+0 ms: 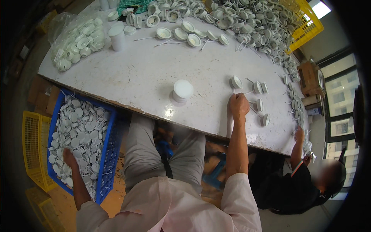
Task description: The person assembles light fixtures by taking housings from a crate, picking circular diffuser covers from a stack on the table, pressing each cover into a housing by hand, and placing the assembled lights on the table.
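My right hand is closed on the tabletop, its fingers round the white lead of a small cup-shaped lamp fitting. Several similar white fittings with leads lie just right of it. Down to the left, my left hand reaches into a blue crate and touches a heap of round white parts with thin leads. Its fingers are too unclear to tell whether they grip one. Between the two hands, near the table's front edge, stands a white round-topped cylinder.
Along the back of the white table lies a large heap of fittings, with a yellow crate behind. A clear bag of white parts and a white cylinder stand far left. Another person works at the right end.
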Demonstrator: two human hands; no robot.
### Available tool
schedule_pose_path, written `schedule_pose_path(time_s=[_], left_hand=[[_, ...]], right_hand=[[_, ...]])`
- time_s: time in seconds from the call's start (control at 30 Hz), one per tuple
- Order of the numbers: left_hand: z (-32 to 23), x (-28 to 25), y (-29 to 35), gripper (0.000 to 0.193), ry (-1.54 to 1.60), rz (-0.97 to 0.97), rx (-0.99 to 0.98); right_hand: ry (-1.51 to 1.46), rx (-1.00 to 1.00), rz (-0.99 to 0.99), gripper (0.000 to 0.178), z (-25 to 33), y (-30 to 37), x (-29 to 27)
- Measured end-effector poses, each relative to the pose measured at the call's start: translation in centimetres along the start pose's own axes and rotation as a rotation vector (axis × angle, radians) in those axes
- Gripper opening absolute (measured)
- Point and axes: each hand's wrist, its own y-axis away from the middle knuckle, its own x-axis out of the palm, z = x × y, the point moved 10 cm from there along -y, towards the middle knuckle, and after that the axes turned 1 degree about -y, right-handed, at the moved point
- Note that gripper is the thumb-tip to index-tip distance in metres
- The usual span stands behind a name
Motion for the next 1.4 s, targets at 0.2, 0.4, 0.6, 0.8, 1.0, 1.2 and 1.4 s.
schedule_pose_path(time_s=[0.2, 0.4, 0.6, 0.8, 1.0, 1.2, 1.4], left_hand=[[-36.8, 6.2, 16.2, 0.017, 0.778, 0.841, -0.158], [-58.9, 6.1, 29.2, 0.033, 1.091, 1.529, -0.019], [-64.9, 7.6, 33.6, 0.073, 0.916, 1.603, -0.064], [-62.6, 8.3, 31.5, 0.075, 0.923, 1.252, 0.091], [-61.6, 8.0, 29.2, 0.077, 1.039, 1.131, 0.064], [-61.4, 7.1, 27.1, 0.076, 1.102, 1.089, 0.139], [-60.4, 7.1, 26.6, 0.076, 1.053, 1.077, 0.122]], right_hand=[[-0.044, -0.180, -0.031, 0.024, 2.0, 8.1, -1.3], [-0.331, -0.247, -0.002, 0.018, 0.7, 16.8, -1.2], [-0.696, -0.151, 0.135, 0.010, 0.9, 24.8, 0.9], [-0.730, -0.364, 0.139, 0.010, 3.5, 28.3, 2.2], [-0.713, -0.558, 0.110, 0.010, 7.1, 29.0, 0.5], [-1.036, -0.150, 0.181, 0.009, 5.5, 21.0, 1.1], [-1.107, 0.108, 0.478, 0.035, 12.1, 11.6, 4.3]])
